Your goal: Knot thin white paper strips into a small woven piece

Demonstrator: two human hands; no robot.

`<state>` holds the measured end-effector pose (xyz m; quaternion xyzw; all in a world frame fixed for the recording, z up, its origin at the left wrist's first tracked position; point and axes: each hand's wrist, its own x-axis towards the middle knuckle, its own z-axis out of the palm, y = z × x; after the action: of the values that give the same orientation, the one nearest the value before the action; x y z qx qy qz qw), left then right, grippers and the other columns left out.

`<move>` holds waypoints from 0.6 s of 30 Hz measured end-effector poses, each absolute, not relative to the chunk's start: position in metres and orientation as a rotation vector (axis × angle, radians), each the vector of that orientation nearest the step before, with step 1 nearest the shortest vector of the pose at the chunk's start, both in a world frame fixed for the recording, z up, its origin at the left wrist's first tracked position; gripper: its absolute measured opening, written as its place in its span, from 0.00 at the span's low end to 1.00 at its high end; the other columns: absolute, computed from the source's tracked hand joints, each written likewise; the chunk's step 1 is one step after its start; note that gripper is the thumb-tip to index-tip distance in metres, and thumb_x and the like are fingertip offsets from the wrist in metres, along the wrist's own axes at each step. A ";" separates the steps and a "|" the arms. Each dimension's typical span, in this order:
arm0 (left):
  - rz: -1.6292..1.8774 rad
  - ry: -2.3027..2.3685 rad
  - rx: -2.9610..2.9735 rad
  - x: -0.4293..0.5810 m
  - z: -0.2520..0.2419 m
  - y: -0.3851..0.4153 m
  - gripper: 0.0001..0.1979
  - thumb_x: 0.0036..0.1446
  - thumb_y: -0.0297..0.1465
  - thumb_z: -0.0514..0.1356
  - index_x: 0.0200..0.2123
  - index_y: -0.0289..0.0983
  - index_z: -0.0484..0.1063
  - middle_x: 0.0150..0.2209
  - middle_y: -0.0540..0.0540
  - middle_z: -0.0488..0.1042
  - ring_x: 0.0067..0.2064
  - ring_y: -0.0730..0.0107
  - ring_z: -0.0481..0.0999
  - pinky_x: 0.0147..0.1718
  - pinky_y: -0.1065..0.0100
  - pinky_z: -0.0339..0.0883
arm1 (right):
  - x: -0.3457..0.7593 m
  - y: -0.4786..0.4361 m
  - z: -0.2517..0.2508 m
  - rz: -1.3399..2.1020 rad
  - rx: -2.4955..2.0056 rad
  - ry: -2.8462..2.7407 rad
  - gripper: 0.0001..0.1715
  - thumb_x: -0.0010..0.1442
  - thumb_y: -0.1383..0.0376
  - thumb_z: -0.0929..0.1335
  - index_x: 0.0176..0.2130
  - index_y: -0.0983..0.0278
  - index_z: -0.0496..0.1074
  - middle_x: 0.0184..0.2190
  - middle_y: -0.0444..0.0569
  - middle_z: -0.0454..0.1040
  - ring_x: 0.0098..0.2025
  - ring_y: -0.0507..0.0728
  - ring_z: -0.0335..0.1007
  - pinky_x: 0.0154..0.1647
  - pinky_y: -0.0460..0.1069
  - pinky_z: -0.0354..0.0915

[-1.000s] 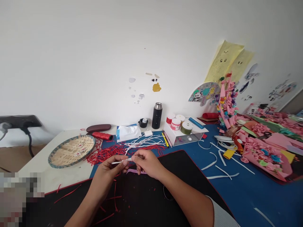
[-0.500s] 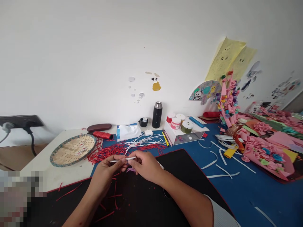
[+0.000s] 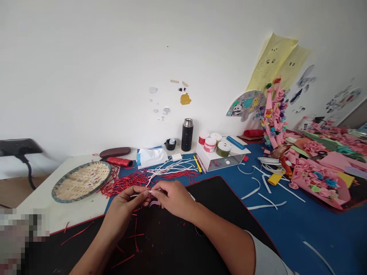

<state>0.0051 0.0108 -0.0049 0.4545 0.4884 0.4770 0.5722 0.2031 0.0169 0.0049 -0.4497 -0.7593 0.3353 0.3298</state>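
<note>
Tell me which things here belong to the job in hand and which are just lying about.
Seemingly in use:
- white strip, pinched between left hand and right hand
- purple tool by the right hand
- perhaps the loose white strips

Apparently just lying about:
- black flask
- wicker basket
- lidded jars
- pink paper bouquet

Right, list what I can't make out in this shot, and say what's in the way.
Head view, all of these:
White strip: its pinched middle is covered by the fingers of the left hand and right hand.
Purple tool: partly hidden by the right hand; its full shape can't be told.
Black power strip: cut off by the left edge.
Lower-left corner: masked by a pixelated patch.
Jars: contents hidden by lids.
</note>
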 end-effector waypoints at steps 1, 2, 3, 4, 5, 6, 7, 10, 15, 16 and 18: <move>1.117 1.150 1.067 0.005 -0.005 0.011 0.20 0.41 0.45 0.79 0.31 0.37 0.83 0.28 0.46 0.82 0.31 0.65 0.79 0.35 0.67 0.71 | 0.203 0.017 0.004 0.847 -1.177 -1.996 0.11 0.71 0.58 0.68 0.43 0.59 0.80 0.26 0.41 0.77 0.28 0.51 0.72 0.33 0.45 0.58; 1.116 1.154 1.065 0.006 -0.005 0.011 0.20 0.41 0.45 0.79 0.31 0.37 0.83 0.28 0.46 0.82 0.31 0.64 0.79 0.35 0.67 0.72 | 0.203 0.018 0.003 0.815 -1.179 -2.009 0.11 0.71 0.59 0.68 0.43 0.59 0.80 0.27 0.42 0.78 0.29 0.52 0.72 0.33 0.45 0.58; 1.114 1.157 1.059 0.007 -0.005 0.011 0.20 0.41 0.45 0.79 0.30 0.37 0.83 0.28 0.46 0.83 0.31 0.64 0.79 0.35 0.66 0.72 | 0.204 0.018 0.002 0.782 -1.180 -2.024 0.11 0.71 0.59 0.68 0.43 0.59 0.80 0.29 0.42 0.80 0.30 0.52 0.73 0.33 0.46 0.58; 1.113 1.158 1.053 0.007 -0.005 0.010 0.20 0.41 0.45 0.79 0.30 0.37 0.83 0.28 0.45 0.83 0.31 0.63 0.79 0.35 0.66 0.73 | 0.204 0.018 0.002 0.750 -1.181 -2.040 0.11 0.71 0.59 0.68 0.43 0.59 0.80 0.31 0.43 0.81 0.32 0.52 0.74 0.34 0.46 0.59; 1.110 1.156 1.047 0.008 -0.004 0.010 0.20 0.41 0.45 0.79 0.30 0.37 0.83 0.28 0.45 0.83 0.31 0.63 0.79 0.35 0.66 0.73 | 0.204 0.018 0.001 0.722 -1.180 -2.058 0.11 0.71 0.59 0.68 0.43 0.59 0.80 0.34 0.44 0.82 0.34 0.53 0.75 0.35 0.46 0.59; 1.107 1.152 1.046 0.008 -0.004 0.010 0.20 0.41 0.46 0.78 0.29 0.37 0.83 0.28 0.45 0.83 0.31 0.63 0.79 0.34 0.66 0.73 | 0.204 0.019 0.001 0.700 -1.178 -2.076 0.11 0.71 0.60 0.67 0.43 0.59 0.80 0.36 0.44 0.82 0.36 0.54 0.76 0.36 0.46 0.59; 1.105 1.148 1.051 0.008 -0.004 0.010 0.20 0.41 0.46 0.78 0.29 0.37 0.83 0.28 0.45 0.82 0.30 0.64 0.79 0.34 0.66 0.73 | 0.204 0.019 0.002 0.684 -1.177 -2.091 0.11 0.72 0.60 0.67 0.43 0.59 0.80 0.37 0.45 0.83 0.38 0.54 0.77 0.37 0.46 0.59; 1.104 1.137 1.076 0.007 -0.005 0.010 0.19 0.43 0.46 0.78 0.30 0.37 0.83 0.28 0.45 0.82 0.30 0.66 0.78 0.34 0.68 0.73 | 0.205 0.018 0.004 0.686 -1.175 -2.107 0.11 0.72 0.61 0.67 0.43 0.59 0.80 0.37 0.46 0.83 0.37 0.54 0.76 0.37 0.46 0.59; 1.117 1.124 1.029 0.006 -0.007 0.010 0.19 0.42 0.45 0.79 0.30 0.36 0.84 0.29 0.45 0.83 0.30 0.67 0.79 0.34 0.69 0.73 | 0.205 0.017 0.009 0.805 -1.171 -2.062 0.11 0.71 0.62 0.68 0.42 0.60 0.80 0.27 0.43 0.78 0.29 0.51 0.72 0.33 0.46 0.58; 1.128 1.111 1.009 0.007 -0.006 0.010 0.19 0.42 0.45 0.79 0.29 0.36 0.84 0.28 0.46 0.82 0.30 0.68 0.79 0.34 0.70 0.73 | 0.205 0.016 0.009 0.822 -1.166 -2.049 0.11 0.71 0.62 0.68 0.42 0.60 0.80 0.26 0.42 0.77 0.28 0.51 0.71 0.33 0.46 0.58; 1.147 1.083 0.964 0.008 -0.005 0.009 0.20 0.39 0.44 0.80 0.28 0.36 0.84 0.28 0.46 0.82 0.30 0.69 0.78 0.33 0.71 0.73 | 0.205 0.016 0.008 0.850 -1.156 -2.024 0.11 0.71 0.61 0.67 0.41 0.60 0.80 0.24 0.41 0.76 0.27 0.51 0.71 0.33 0.45 0.58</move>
<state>0.0085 0.0086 -0.0046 0.4162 0.4677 0.4953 0.6022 0.2049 0.0164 0.0077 -0.4409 -0.7716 0.3241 0.3242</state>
